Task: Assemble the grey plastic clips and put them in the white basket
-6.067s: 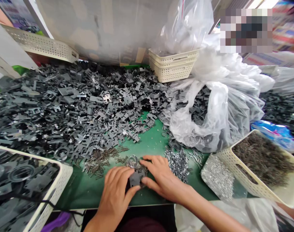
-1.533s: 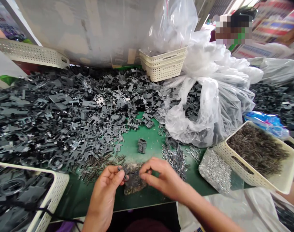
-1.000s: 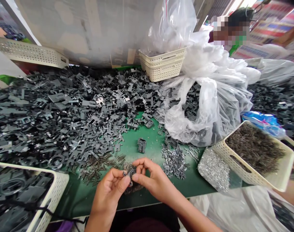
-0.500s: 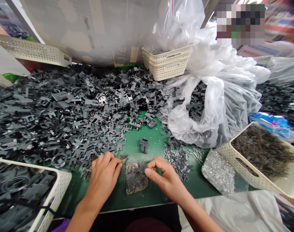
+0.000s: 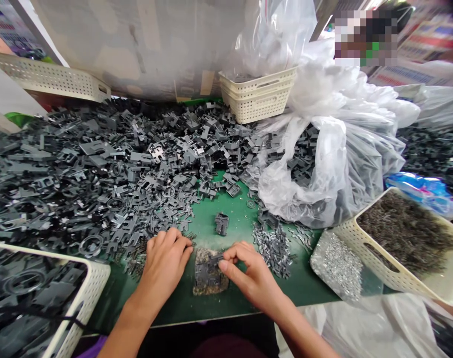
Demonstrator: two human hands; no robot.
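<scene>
My right hand (image 5: 248,276) pinches a small grey plastic piece (image 5: 216,258) with thumb and forefinger, right over a grimy square block (image 5: 207,273) lying on the green mat (image 5: 241,223). My left hand (image 5: 164,263) rests palm down just left of the block, fingers curled over a scatter of small dark springs (image 5: 138,256); what the fingertips hold is hidden. A single grey clip (image 5: 221,223) lies on the mat a little beyond the block. A small heap of bright metal clips (image 5: 273,243) sits right of my right hand.
A big heap of grey plastic parts (image 5: 99,169) covers the left and back. A clear bag of parts (image 5: 323,169) stands at right, cream baskets (image 5: 258,97) behind. A basket of dark springs (image 5: 405,238) and silver bits (image 5: 336,266) lie right; a basket of parts (image 5: 36,298) left.
Both hands came down from holding a small piece between them above the block. The left hand moved out left onto the springs; the right keeps pinching the piece at the block's top edge.
</scene>
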